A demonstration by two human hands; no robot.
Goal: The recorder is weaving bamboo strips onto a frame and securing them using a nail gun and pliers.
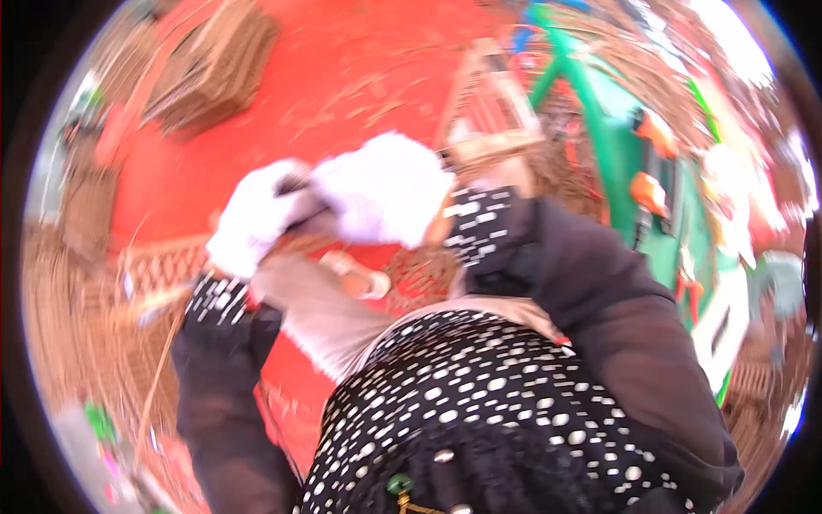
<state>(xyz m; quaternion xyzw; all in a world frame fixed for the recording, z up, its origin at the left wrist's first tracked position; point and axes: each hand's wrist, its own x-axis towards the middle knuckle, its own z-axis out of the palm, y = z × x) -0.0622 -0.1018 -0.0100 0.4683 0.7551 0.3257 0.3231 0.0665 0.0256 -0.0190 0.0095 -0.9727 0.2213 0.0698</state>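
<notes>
White gloves cover both of my hands, which meet in front of my lap. My left hand point(257, 214) is bent inward above my knee. Touching it from the right is my right hand point(381, 190), its back turned up. Motion smears the fingers of both, so their grip is hidden. A narrow brown patch shows between the gloves, too blurred to name. Just beyond my right wrist stands a slatted wooden frame point(492, 116). Below the hands, a small round pale brown object point(355, 276) lies between my legs.
A stack of brown wooden pieces point(214, 73) lies at the far left on the red floor point(360, 64). To the right, a green table point(621, 146) bears an orange and black power tool point(655, 171). More slatted wooden pieces point(167, 265) lie left of my knees.
</notes>
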